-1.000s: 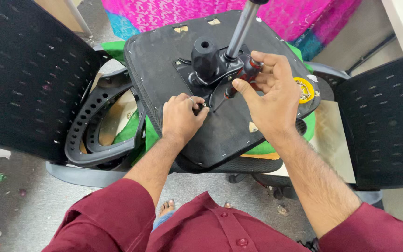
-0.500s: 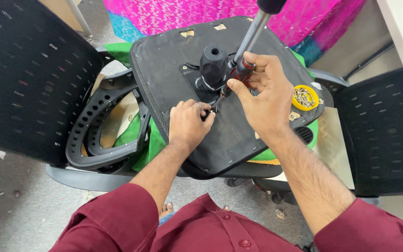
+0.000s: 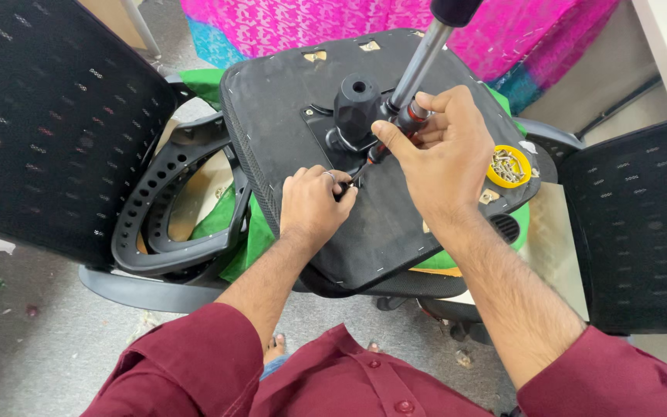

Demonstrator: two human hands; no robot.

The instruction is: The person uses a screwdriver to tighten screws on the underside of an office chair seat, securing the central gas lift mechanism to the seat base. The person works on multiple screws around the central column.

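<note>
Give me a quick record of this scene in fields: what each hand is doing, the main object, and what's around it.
Left hand: left hand pinches a small fastener against the seat underside, at the screwdriver's tip
Right hand: right hand grips the screwdriver by its handle, shaft angled down toward the left hand
Main object: upturned black chair seat with a black mechanism mounted on it and a metal cylinder rising from it
Nearby: yellow lid of screws on the seat; black armrest frame to the left; mesh chair backs on both sides

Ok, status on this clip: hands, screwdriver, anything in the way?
Right hand grips screwdriver. Left hand pinches at its tip on the seat underside. Lever close by, not blocking.
</note>
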